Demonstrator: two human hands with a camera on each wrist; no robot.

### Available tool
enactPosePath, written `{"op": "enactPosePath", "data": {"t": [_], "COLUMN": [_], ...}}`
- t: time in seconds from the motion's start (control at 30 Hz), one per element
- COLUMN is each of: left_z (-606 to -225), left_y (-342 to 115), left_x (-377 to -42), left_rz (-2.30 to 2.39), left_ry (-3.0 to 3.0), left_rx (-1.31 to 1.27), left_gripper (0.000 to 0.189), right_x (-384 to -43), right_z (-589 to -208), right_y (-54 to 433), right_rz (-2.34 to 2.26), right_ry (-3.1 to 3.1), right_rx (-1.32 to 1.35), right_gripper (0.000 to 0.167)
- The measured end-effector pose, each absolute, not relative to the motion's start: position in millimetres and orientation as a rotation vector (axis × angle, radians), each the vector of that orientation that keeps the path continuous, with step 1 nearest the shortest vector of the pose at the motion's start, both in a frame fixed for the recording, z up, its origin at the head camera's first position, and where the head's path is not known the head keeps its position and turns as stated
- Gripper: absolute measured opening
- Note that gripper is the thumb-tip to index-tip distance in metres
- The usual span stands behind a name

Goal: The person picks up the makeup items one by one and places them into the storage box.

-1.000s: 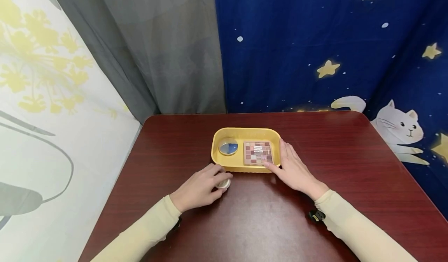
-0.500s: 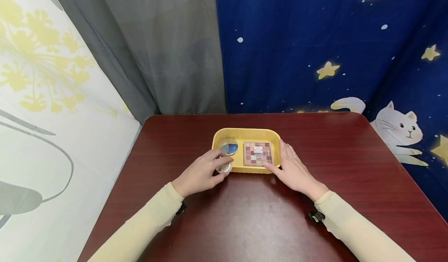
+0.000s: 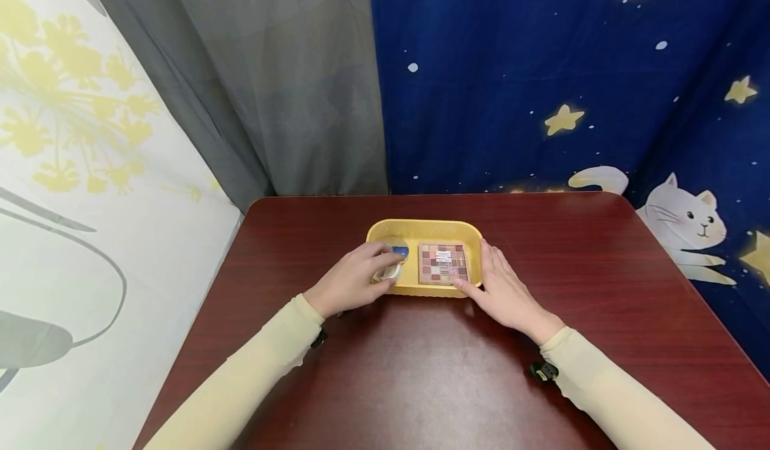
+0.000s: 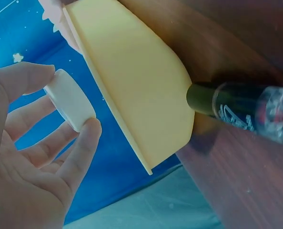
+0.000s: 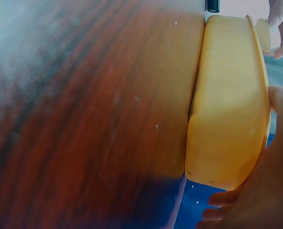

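My left hand [image 3: 351, 276] pinches a small white round jar [image 4: 72, 101] between thumb and fingertips. It holds the jar tilted above the front left part of a yellow plastic basket [image 3: 411, 280]. Inside the basket, a round compact [image 3: 399, 252] with a shiny, reflective top lies at the left, partly covered by that hand. A square eyeshadow palette [image 3: 443, 263] lies at the right. My right hand [image 3: 508, 296] rests against the basket's right end, fingers straight along the outside and thumb at the front rim.
In the left wrist view, a dark-capped cosmetic tube [image 4: 246, 112] with a clear, red-marked part is close to the basket; the left arm mostly hides it in the head view. The dark red table [image 3: 439, 376] extends around the basket, with curtains [image 3: 301, 102] behind.
My left hand has lifted the white jar from the table in front of the basket and carried it forward over the rim. The right hand and basket have stayed nearly still.
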State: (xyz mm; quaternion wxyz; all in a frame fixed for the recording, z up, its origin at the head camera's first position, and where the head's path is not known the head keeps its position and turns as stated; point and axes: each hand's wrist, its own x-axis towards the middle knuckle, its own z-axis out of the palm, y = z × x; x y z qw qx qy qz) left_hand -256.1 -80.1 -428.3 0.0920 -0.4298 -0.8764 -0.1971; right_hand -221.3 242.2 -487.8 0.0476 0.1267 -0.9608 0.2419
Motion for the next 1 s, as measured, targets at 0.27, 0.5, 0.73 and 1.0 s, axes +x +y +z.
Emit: {"op": "enactPosePath", "data": {"t": [0.27, 0.5, 0.73, 1.0], "left_z": [-425, -424, -425, -428], "left_y": [-75, -70, -64, -56], "left_x": [-271, -283, -291, -299], "left_rz": [-0.514, -0.420, -0.346, -0.298], "left_ry": [-2.647, -2.692, -2.741, -2.752], "left_rx": [-1.306, -1.358, -1.431, -1.549], "left_gripper": [0.038, 0.038, 0.038, 0.023], "right_x": [-221, -221, -221, -222], "right_z": [-489, -488, -489, -487], "right_y": [242, 242, 242, 242], "right_rz": [0.736, 0.739, 0.722, 0.717], "right_ry": [-2.935, -2.927, -2.915, -2.959], "right_rx": [0.385, 0.384, 0.392, 0.362], "right_gripper": [0.109, 0.109, 0.109, 0.110]}}
